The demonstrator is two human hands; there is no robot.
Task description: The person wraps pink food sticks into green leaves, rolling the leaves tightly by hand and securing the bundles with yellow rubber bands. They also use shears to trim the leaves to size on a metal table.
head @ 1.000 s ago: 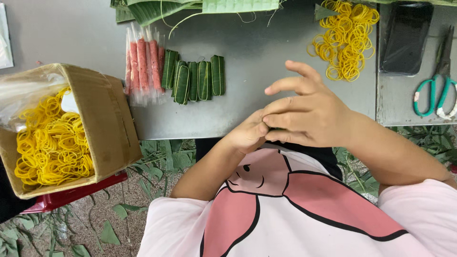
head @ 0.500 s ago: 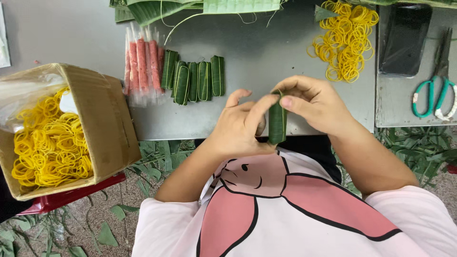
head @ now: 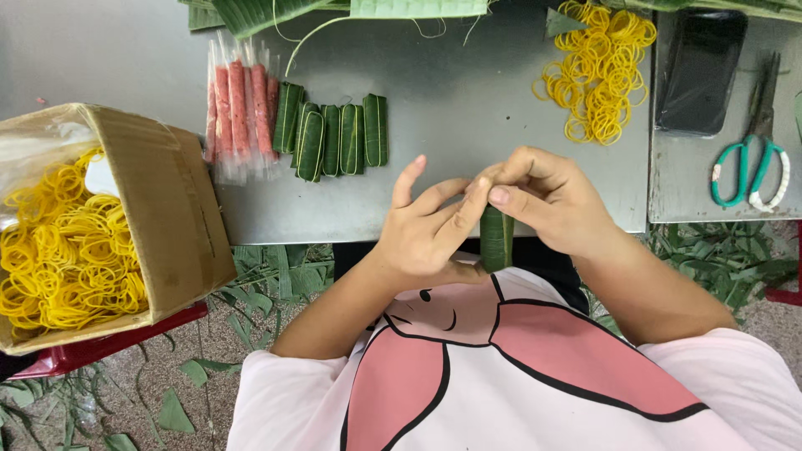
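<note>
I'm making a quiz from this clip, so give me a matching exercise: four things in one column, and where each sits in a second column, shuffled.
Things
1. leaf-wrapped roll
2. scissors
3. cardboard box
4. loose rubber bands

Places
A. far side of the table, next to the dark phone
B. off the table's left end, full of yellow bands
C. between the left hand and the right hand
D. on the right-hand surface, handles toward the person

Pairs: 1-C, 2-D, 3-B, 4-A

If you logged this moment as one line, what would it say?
left hand: holds leaf roll | right hand: pinches roll top | table: wrapped rolls, pink sticks, rubber bands | box: bands
</note>
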